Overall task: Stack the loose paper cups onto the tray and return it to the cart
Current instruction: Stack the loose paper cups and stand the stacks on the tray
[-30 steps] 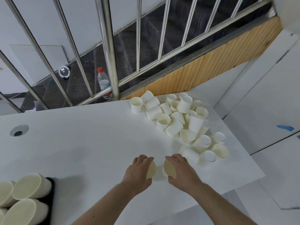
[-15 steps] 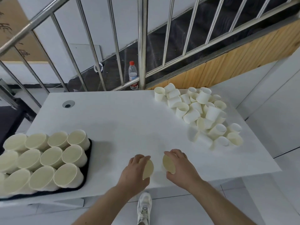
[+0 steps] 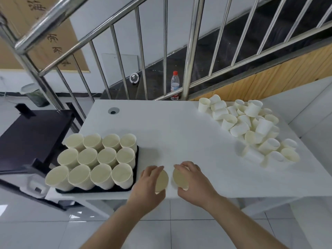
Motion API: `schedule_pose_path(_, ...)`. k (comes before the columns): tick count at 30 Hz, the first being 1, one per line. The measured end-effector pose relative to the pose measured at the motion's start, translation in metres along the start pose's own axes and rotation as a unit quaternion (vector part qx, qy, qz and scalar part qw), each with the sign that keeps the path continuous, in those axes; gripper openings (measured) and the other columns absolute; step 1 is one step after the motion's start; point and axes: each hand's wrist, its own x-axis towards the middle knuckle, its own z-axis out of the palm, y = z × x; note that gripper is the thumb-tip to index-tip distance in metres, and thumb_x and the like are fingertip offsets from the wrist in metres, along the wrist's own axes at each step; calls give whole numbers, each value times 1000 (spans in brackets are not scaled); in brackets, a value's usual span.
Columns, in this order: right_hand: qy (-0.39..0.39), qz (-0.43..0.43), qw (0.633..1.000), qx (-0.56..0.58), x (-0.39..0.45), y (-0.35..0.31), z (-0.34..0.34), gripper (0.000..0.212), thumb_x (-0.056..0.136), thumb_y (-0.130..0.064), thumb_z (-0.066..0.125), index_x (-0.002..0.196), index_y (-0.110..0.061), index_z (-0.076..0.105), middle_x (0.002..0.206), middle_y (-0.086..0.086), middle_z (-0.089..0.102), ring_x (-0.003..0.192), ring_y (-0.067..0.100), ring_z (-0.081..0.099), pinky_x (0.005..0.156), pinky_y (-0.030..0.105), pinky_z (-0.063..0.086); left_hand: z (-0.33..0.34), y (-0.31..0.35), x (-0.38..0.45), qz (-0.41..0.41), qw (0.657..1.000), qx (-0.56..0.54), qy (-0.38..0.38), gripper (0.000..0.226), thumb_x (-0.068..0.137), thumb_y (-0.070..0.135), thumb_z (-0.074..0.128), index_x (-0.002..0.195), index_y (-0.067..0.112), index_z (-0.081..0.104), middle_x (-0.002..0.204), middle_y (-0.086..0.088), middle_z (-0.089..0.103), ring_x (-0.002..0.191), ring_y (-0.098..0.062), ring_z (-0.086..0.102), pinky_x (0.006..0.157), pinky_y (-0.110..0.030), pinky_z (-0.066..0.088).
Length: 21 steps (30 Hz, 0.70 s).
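My left hand (image 3: 148,184) grips a paper cup (image 3: 161,180) and my right hand (image 3: 193,183) grips another paper cup (image 3: 180,178), both with their mouths turned toward each other, over the near edge of the white table (image 3: 170,133). A black tray (image 3: 136,159) at the table's left front holds several upright cream cups (image 3: 100,159) in rows. A pile of loose cups (image 3: 248,126) lies at the table's far right. The dark cart (image 3: 34,133) stands left of the table.
A steel stair railing (image 3: 190,51) rises behind the table, with a water bottle (image 3: 175,87) on the floor past it. A round cable hole (image 3: 113,111) sits in the table's far left. White panels stand to the right; tiled floor lies below.
The view has swung left, bringing the whole tray and the cart into sight. Both hands hold their cups as before and have moved left, closer to the tray.
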Motion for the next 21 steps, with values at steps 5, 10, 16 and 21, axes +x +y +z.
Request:
schedule_pose_path(5, 23, -38, 999, 13, 28, -75, 29, 68, 81, -28, 61, 144, -30, 38, 137, -13, 31, 128, 7, 29, 93, 26, 46, -54, -58, -18, 21, 998, -32, 50, 68, 80, 31, 68, 142, 23, 39, 143, 5, 38, 129, -17, 39, 97, -20, 34)
schedule_pose_path(10, 41, -42, 998, 36, 55, -153, 62, 67, 79, -29, 62, 143, -30, 40, 133, -16, 34, 127, 2, 28, 95, 23, 42, -116, -124, -40, 41, 996, -32, 78, 66, 79, 35, 69, 139, 23, 44, 140, 6, 43, 125, -16, 42, 95, -21, 35)
schedule_pose_path(16, 45, -41, 997, 46, 90, -224, 100, 70, 77, -33, 61, 143, -33, 39, 138, -17, 32, 129, 5, 29, 97, 27, 43, -174, -196, -61, -4, 994, -29, 104, 66, 79, 29, 72, 138, 22, 44, 139, 9, 43, 125, -15, 41, 94, -18, 31)
schedule_pose_path(21, 24, -42, 998, 49, 112, -260, 123, 70, 80, -27, 62, 145, -32, 37, 140, -14, 31, 131, 7, 28, 99, 27, 42, -197, -241, -69, -54, 994, -12, 96, 68, 81, 33, 69, 142, 24, 38, 144, 10, 37, 130, -16, 34, 96, -25, 37)
